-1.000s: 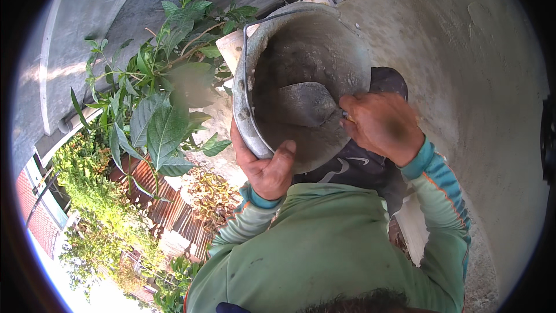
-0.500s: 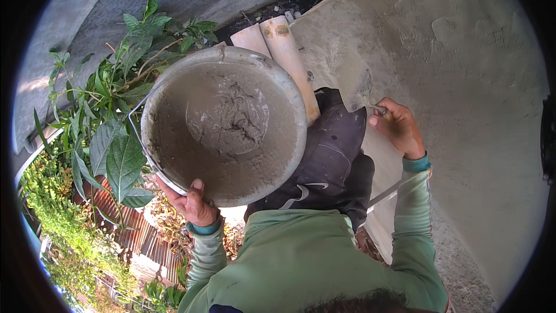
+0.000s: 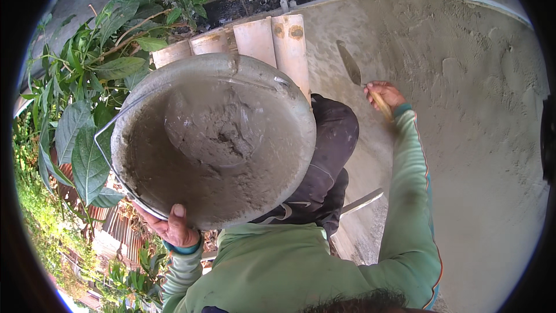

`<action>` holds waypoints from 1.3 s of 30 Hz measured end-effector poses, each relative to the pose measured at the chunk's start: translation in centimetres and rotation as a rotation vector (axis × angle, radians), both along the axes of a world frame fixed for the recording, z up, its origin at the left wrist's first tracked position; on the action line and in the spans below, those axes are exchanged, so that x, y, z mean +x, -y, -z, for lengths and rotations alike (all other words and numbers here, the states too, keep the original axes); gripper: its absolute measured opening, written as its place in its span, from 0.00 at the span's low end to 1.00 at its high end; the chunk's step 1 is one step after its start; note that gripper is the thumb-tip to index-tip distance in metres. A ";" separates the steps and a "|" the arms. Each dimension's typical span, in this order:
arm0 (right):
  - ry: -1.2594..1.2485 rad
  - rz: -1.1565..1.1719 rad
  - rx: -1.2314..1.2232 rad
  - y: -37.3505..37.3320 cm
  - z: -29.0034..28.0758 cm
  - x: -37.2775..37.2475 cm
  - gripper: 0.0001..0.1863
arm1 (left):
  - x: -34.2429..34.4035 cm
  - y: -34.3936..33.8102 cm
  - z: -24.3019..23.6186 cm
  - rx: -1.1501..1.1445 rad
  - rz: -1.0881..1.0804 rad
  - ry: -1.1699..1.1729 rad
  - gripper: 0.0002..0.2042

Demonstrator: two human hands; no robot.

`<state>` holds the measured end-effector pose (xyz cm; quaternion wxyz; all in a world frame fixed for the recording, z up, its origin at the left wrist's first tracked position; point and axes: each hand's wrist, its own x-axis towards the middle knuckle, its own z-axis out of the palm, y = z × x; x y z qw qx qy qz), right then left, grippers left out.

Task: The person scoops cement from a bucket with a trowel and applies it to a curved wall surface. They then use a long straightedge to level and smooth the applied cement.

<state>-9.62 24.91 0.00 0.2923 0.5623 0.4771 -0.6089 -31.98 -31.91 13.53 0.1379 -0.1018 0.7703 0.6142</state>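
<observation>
Shows bucket lower and larger in view than half a second ago, and trowel turned from broad face to narrow profile. At far left, leaves little visible room between wire handle and green leaves; cannot tell whether touching. Next, pinches near-left bucket rim with left hand, thumb over edge, fingers outside. Presents bucket mouth-up, with grey mortar inside. At centre, overlaps pale slats with far rim and dark-trousered leg with right rim. At right, wraps right hand around trowel handle, with right forearm extended well forward. Points blade forward and left, in front of plastered surface; cannot tell whether touching. Offers broad open room right of right hand, up to pale curved edge.
</observation>
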 end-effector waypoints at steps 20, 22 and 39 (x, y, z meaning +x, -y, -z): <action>0.784 -1.230 0.672 -11.3 11.4 4.3 0.19 | 1.2 -0.5 -1.6 -0.063 -0.256 0.124 0.48; 0.829 -1.257 0.735 -10.9 11.2 6.3 0.20 | 1.2 -0.9 -1.6 -0.121 -0.315 0.136 0.48; 0.630 -0.572 0.584 -10.2 7.7 -3.2 0.25 | 2.4 4.8 -2.4 -0.574 -0.260 0.162 0.37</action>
